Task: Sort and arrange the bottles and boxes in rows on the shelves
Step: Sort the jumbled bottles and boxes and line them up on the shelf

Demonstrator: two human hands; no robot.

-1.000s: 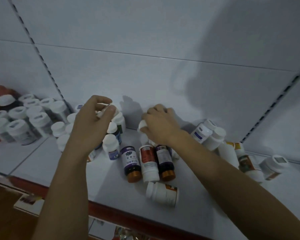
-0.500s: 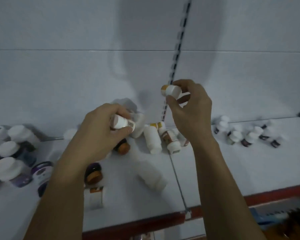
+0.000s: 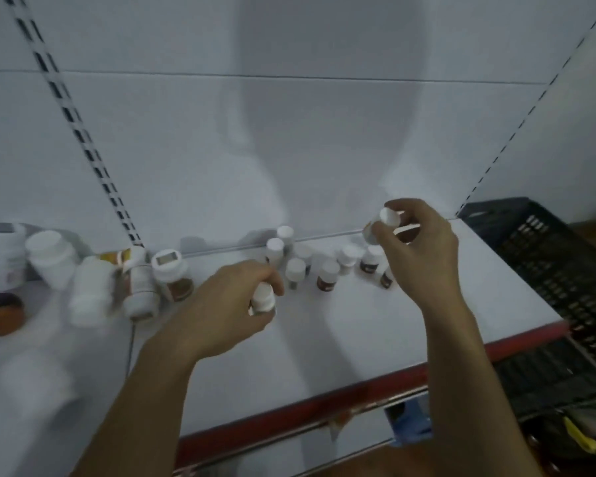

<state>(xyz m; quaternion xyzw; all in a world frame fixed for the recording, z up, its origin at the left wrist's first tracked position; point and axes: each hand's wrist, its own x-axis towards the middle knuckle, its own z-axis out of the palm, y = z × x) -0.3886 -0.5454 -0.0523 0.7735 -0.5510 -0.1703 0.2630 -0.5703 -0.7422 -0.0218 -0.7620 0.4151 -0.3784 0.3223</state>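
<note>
Small white-capped bottle (image 3: 263, 299) is gripped in the left hand (image 3: 231, 304), fingers curled round it, held just above the white metal shelf (image 3: 358, 342) near frame centre. Second small white-capped bottle (image 3: 386, 220) is pinched between thumb and fingertips of the right hand (image 3: 418, 249), raised at 2 o'clock from the left hand, cap tilted toward the camera. Cluster of small white-capped brown-labelled bottles (image 3: 326, 270) is stood upright at the back of the shelf, between the two hands, at 12 to 1 o'clock of the left hand; no contact with either hand is seen. Pile of larger white plastic bottles (image 3: 140, 287) is lying at 9 o'clock of the left hand, partly blurred; a wide white-lidded jar (image 3: 171, 273) is stood at its right side. Orange-brown round jar (image 3: 1, 314) is seen at the frame's far 9 o'clock. Black plastic slatted crate (image 3: 561, 270) is placed at 3 o'clock, just beside the shelf end. Red shelf front edge (image 3: 324, 402) is run along 6 o'clock.
</note>
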